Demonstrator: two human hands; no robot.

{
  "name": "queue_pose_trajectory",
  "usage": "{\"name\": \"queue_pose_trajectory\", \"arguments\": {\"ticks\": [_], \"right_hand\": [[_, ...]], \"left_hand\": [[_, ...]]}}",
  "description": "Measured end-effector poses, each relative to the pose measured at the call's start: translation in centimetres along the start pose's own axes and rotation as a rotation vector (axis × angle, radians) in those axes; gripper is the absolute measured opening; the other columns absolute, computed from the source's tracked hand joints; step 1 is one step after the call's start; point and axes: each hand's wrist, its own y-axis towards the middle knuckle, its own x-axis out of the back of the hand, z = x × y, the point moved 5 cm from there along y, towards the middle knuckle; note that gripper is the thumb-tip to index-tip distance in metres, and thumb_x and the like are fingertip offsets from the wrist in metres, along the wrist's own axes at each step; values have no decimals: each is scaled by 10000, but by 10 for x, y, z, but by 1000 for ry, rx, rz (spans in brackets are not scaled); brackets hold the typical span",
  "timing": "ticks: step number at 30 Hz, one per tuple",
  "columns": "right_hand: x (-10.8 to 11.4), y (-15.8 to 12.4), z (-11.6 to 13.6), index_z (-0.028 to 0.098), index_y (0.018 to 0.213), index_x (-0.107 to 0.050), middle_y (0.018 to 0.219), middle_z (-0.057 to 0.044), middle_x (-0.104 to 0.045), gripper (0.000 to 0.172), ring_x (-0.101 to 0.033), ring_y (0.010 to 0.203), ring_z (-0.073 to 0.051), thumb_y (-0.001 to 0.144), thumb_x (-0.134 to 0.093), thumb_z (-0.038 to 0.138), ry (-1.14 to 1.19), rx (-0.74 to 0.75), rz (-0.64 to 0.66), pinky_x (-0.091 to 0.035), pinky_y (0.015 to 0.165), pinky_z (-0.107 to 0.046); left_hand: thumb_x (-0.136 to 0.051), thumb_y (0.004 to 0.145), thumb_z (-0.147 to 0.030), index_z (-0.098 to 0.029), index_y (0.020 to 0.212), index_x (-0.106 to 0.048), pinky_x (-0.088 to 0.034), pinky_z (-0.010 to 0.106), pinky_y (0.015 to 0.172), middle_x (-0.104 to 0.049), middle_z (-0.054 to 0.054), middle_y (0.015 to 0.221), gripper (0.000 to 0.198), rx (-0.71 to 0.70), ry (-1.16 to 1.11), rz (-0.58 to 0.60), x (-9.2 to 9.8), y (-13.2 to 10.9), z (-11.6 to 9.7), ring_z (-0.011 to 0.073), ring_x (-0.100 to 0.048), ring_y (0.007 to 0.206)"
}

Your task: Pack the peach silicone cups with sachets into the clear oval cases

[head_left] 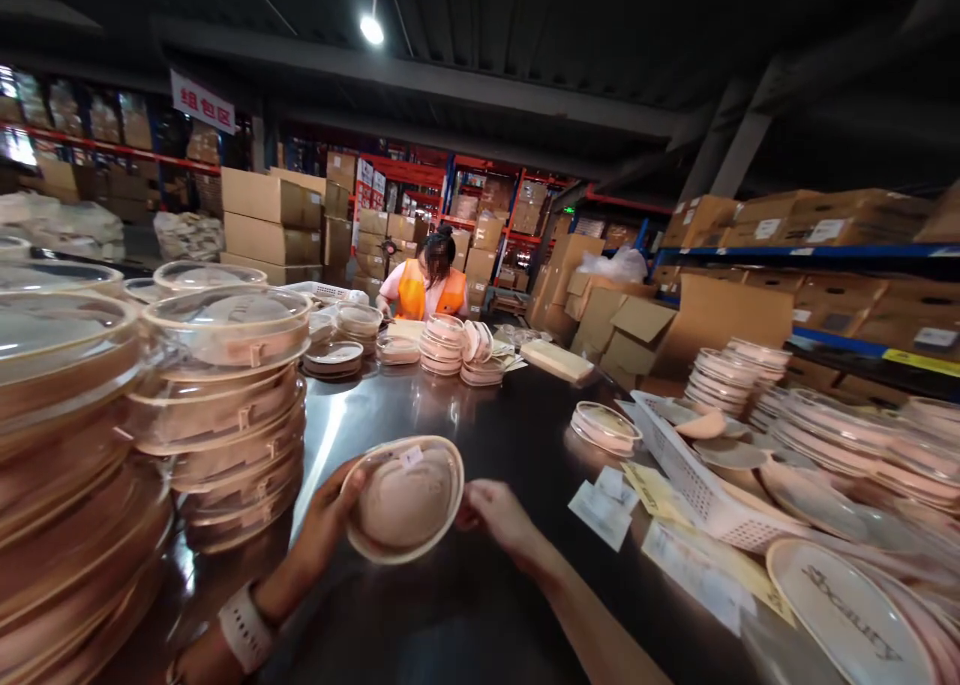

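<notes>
A rounded cosmetic pouch [401,505] with a clear top, pale trim and pinkish inside is held up over the dark table [480,615]. My left hand [330,510] grips its left edge, thumb on the front; the wrist wears a pale band. A small white label [411,456] shows near the pouch's upper edge. At the right edge of the pouch, my right hand [501,517] is closed with its fingers curled together. Whatever is between those fingertips is too small and blurred to make out.
Tall stacks of similar pouches [225,405] stand on the left. On the right are a short stack [604,427], loose papers [606,505] and a white perforated basket [697,485] holding pouch pieces. Across the table sits a person in an orange vest [429,291], behind more stacks [442,345].
</notes>
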Motion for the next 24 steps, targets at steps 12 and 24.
{"name": "queue_pose_trajectory", "arguments": {"ticks": [12, 24], "right_hand": [[-24, -18, -17, 262, 1177, -650, 1047, -91, -714, 760, -674, 945, -267, 600, -843, 717, 497, -38, 298, -552, 808, -412], [-19, -17, -3, 169, 926, -705, 684, -34, -684, 459, -622, 573, -209, 608, -821, 479, 305, -15, 74, -535, 511, -327]], "left_hand": [[-620, 656, -853, -164, 761, -777, -560, 337, 682, -722, 57, 735, 714, 67, -43, -8, -5, -9, -3, 232, -638, 729], [-583, 781, -776, -172, 1069, -764, -515, 470, 1069, -751, 119, 1186, 693, -65, -157, -58, 0, -6, 7, 333, -660, 1161]]}}
